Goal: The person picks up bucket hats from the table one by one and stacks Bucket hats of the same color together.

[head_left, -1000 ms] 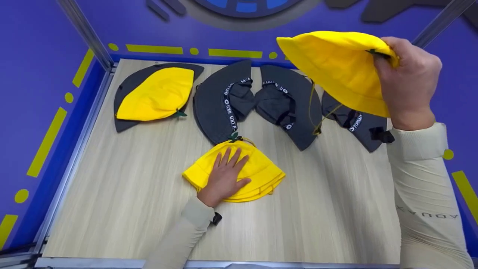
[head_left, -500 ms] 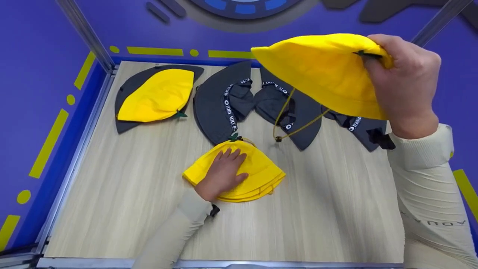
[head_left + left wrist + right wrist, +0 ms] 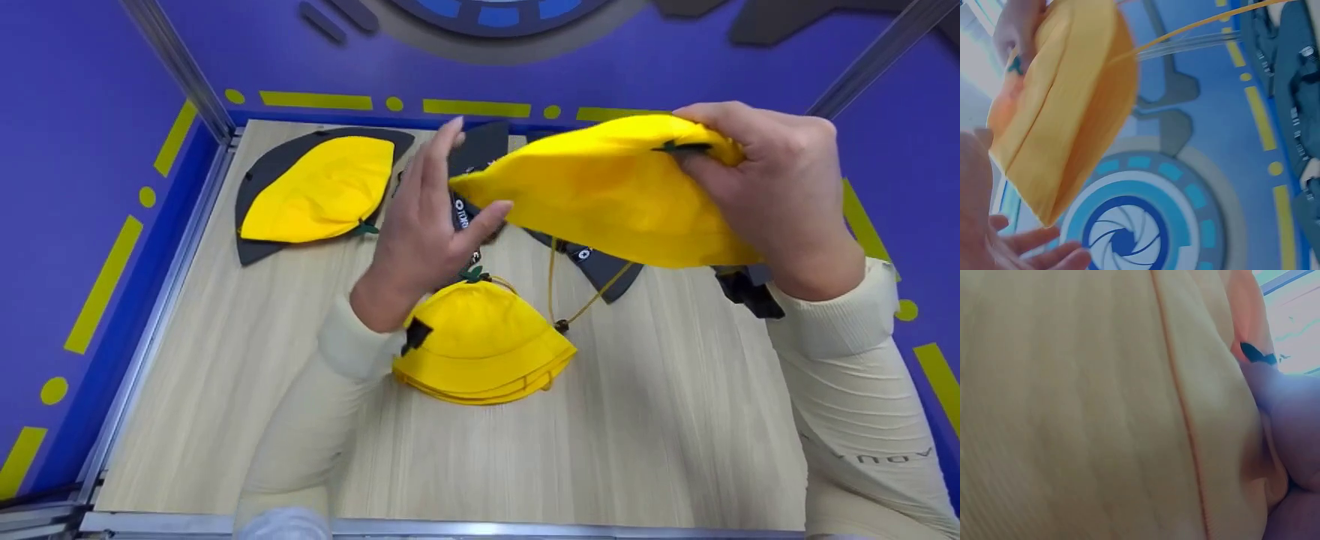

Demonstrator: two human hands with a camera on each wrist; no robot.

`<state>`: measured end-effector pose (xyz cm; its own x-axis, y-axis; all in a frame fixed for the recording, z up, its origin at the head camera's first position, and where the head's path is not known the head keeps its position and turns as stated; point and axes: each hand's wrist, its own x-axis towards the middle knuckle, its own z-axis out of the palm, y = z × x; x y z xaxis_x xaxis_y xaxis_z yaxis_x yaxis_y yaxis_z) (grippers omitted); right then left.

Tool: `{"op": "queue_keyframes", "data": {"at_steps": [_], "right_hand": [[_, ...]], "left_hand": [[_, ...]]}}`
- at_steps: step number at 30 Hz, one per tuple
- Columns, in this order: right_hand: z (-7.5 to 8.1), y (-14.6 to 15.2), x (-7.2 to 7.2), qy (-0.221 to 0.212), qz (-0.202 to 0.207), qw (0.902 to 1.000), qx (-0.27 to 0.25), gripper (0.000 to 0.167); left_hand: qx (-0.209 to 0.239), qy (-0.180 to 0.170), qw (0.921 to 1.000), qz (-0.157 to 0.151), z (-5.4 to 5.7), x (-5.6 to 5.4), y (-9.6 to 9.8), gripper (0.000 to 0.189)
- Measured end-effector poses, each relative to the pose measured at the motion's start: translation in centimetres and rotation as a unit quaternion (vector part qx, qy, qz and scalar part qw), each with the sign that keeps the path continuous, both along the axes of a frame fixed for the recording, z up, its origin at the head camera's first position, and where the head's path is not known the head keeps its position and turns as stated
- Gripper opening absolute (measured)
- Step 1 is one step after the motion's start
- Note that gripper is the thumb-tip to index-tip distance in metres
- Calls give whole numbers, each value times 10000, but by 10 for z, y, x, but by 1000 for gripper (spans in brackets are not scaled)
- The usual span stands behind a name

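Observation:
A yellow bucket hat hangs in the air, pinched near its green leaf tag by my right hand. Its yellow chin cord dangles below, ending in a dark toggle. My left hand is raised at the hat's left tip, thumb and fingers spread apart around it. In the left wrist view the brim corner of the hat points down toward those extended fingers. Below on the table lies a stack of yellow hats, partly covered by my left wrist. The right wrist view is filled by the held hat's fabric.
At the back left, another yellow hat lies on a dark grey hat. More dark grey hats with lettered bands lie along the back, largely hidden behind my hands and the held hat. Blue panels wall in the wooden table.
My left hand has lifted off the stacked yellow hats and risen to the held hat's tip. My right hand has brought that hat leftward and lower, its cord swinging along.

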<state>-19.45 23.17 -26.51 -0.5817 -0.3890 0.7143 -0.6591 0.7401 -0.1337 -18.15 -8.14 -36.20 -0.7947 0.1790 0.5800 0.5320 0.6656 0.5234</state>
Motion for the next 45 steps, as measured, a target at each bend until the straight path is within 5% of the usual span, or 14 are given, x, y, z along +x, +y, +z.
{"op": "queue_keyframes", "data": {"at_steps": [4, 9, 19, 26, 30, 39, 45], "right_hand": [[-4, -4, 1, -18, 415, 9991, 11, 22], [-10, -6, -1, -185, 511, 9985, -50, 23], [1, 26, -19, -934, 1029, 9896, 363, 54], [-12, 44, -30, -1699, 763, 9822, 228, 27], [-22, 42, -30, -1946, 813, 9775, 12, 28], [-47, 32, -20, -2570, 1073, 9595, -422, 26], [-85, 23, -12, -3270, 1505, 9274, -1015, 31]], "left_hand": [[-145, -625, 9944, -836, 15, -7, -2, 63], [-210, -1243, 9772, -1709, 12, -10, -3, 31], [118, -431, 9904, -1305, 22, -12, -18, 32], [202, -455, 9913, -1219, 35, -6, -38, 29], [132, -473, 9922, -1143, 36, -3, -49, 28], [155, -823, 9915, -991, 25, 2, -69, 29], [259, -1398, 9857, -910, 2, 6, -81, 28]]}}
